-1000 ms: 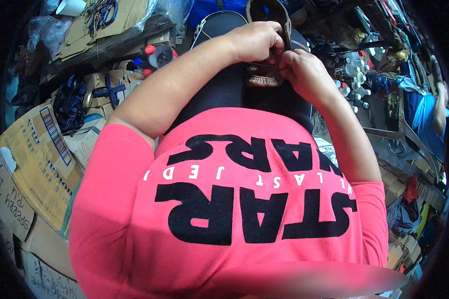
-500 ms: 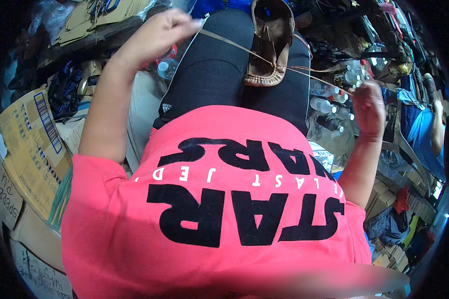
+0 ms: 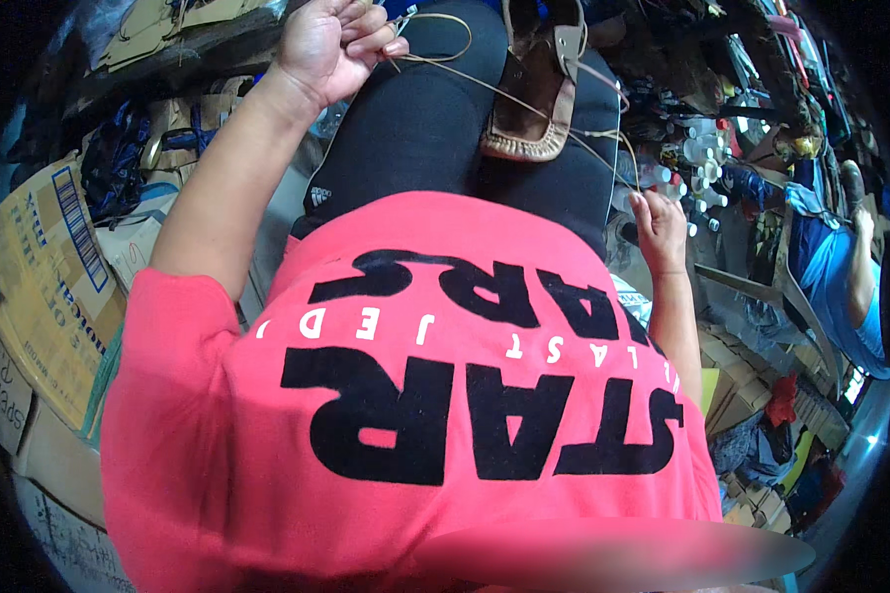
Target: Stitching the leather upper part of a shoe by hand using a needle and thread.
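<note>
Brown leather shoe [image 3: 524, 109]: lay on the lap, to the right of the left hand [image 3: 341, 49] and ahead and to the left of the right hand [image 3: 663, 232], apart from both. Pointed its gathered toe back toward the wearer, hollow side up. Had a paler flap [image 3: 567, 49] at the rim on the right-hand side (marked with a small dark spot, too small to tell hole from stud).

With the left hand, raised forward, palm in view, held a thin pale cord [image 3: 487, 87] in narrowly curled fingers, with a loose loop of it just to the right of them. With the right hand, nearer the belly, pinched cord narrowly at the thumb and forefinger. From the left hand, ran the cord slantwise over the shoe to its side near the toe, then on toward the right hand in more than one strand (could not tell one length from two).

Wore dark trousers [image 3: 396, 138], spread between the hands under the shoe, and a pink-red shirt [image 3: 297, 494], nearer than both hands. Showed, far left of the left hand and nearer the wearer, a cardboard box [image 3: 44, 287]; further out to its left and ahead, flat cardboard pieces [image 3: 173, 25]. Showed, just beyond the right hand and to its right, a cluster of bottles [image 3: 702, 148]; well to its right, a person in blue clothing [image 3: 845, 277]; to its right and nearer the wearer, a red cloth [image 3: 783, 398].
</note>
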A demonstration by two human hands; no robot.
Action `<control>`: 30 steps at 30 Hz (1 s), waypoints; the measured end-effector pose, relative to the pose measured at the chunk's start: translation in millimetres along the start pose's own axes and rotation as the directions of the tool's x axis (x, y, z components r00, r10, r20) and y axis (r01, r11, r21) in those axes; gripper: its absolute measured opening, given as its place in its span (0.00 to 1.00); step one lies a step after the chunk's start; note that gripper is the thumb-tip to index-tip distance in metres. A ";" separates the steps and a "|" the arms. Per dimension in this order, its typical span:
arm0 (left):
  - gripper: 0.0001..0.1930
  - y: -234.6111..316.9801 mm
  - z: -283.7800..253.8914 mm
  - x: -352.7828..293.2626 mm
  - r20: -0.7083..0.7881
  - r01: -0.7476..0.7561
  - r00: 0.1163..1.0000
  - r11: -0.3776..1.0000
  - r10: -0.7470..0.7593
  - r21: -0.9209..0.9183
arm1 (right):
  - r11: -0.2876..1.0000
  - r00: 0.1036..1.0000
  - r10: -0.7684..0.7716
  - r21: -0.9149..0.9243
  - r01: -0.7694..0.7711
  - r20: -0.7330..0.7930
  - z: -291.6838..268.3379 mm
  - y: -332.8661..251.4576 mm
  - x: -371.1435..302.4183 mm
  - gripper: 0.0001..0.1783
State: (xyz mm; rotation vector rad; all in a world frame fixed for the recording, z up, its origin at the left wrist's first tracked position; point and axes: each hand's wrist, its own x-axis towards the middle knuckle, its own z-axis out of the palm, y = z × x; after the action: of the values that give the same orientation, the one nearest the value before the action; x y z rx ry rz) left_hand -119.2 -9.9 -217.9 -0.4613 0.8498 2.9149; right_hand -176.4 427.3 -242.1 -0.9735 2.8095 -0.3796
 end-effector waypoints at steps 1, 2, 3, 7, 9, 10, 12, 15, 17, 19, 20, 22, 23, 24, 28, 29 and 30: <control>0.25 0.9 -2.4 4.5 -0.010 0.010 1.000 1.000 -0.010 0.029 | 1.000 1.000 0.010 0.009 -0.010 -0.025 3.5 -0.1 4.5 0.21; 0.25 2.8 -3.5 7.9 -0.020 0.019 1.000 0.998 -0.018 0.058 | 1.000 0.998 0.021 0.018 -0.020 -0.052 6.9 0.3 7.7 0.21; 0.23 3.2 -3.8 10.4 -0.048 0.028 0.999 0.999 -0.025 0.043 | 0.976 0.974 0.182 0.099 -0.196 0.132 8.0 9.4 5.8 0.19; 0.18 57.8 -12.6 2.2 -0.330 0.173 0.898 0.456 0.292 0.873 | -0.131 0.865 0.374 0.942 -0.309 0.336 -14.8 17.6 -4.4 0.25; 0.14 38.0 -6.2 22.0 0.024 -0.097 0.945 0.207 0.327 0.974 | 0.328 0.812 0.581 0.895 -0.304 0.063 -29.1 14.2 9.7 0.25; 0.10 26.3 7.6 32.1 0.370 -0.369 0.886 -0.060 0.280 0.927 | 0.584 0.839 0.531 0.768 -0.262 -0.117 -31.2 20.0 16.6 0.23; 0.07 -9.5 60.3 22.7 0.698 -0.640 0.711 -0.337 0.080 0.691 | 0.723 0.942 0.319 0.670 -0.168 -0.108 -54.2 -22.5 48.0 0.19; 0.21 -62.9 66.8 50.4 0.618 -0.604 0.781 -0.358 -0.088 0.712 | 0.925 0.986 -0.169 0.343 0.161 -0.009 -63.4 -79.2 89.6 0.15; 0.21 -71.7 79.0 62.3 0.517 -0.560 0.828 -0.287 -0.216 0.777 | 0.950 0.941 -0.286 0.179 0.255 0.178 -61.9 -97.3 104.3 0.14; 0.20 -75.2 76.8 70.1 0.488 -0.539 0.833 -0.180 -0.261 0.823 | 0.928 0.900 -0.371 0.130 0.350 0.227 -59.1 -104.7 109.1 0.11; 0.19 -75.7 74.4 72.4 0.460 -0.503 0.832 -0.070 -0.311 0.862 | 0.926 0.898 -0.376 0.130 0.355 0.226 -57.9 -104.8 108.3 0.11; 0.19 -77.7 71.5 73.3 0.475 -0.511 0.836 -0.074 -0.276 0.856 | 0.926 0.898 -0.361 0.210 0.314 0.252 -55.4 -103.6 104.8 0.09; 0.20 -78.3 72.7 74.2 0.458 -0.492 0.836 -0.044 -0.303 0.869 | 0.917 0.891 -0.385 0.208 0.340 0.239 -54.6 -102.5 102.1 0.08; 0.20 -79.2 73.9 75.1 0.442 -0.472 0.834 -0.013 -0.331 0.881 | 0.917 0.891 -0.385 0.210 0.340 0.240 -55.1 -101.0 97.5 0.08; 0.21 -78.9 78.9 72.3 0.416 -0.458 0.848 -0.062 -0.328 0.887 | 0.910 0.911 -0.369 0.270 0.314 0.183 -57.2 -97.1 76.7 0.09; 0.21 -79.1 78.4 73.0 0.410 -0.445 0.851 -0.039 -0.327 0.894 | 0.925 0.935 -0.297 0.301 0.232 0.195 -58.7 -98.1 71.8 0.09; 0.21 -79.5 77.9 73.5 0.404 -0.432 0.854 -0.016 -0.327 0.902 | 0.932 0.952 -0.225 0.330 0.147 0.209 -59.9 -98.7 67.4 0.09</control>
State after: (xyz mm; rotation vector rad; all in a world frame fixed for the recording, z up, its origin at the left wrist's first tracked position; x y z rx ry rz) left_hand -198.0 97.8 -218.7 0.5468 2.4244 1.3107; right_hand -183.9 321.8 -160.3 -1.1295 2.3523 -0.6556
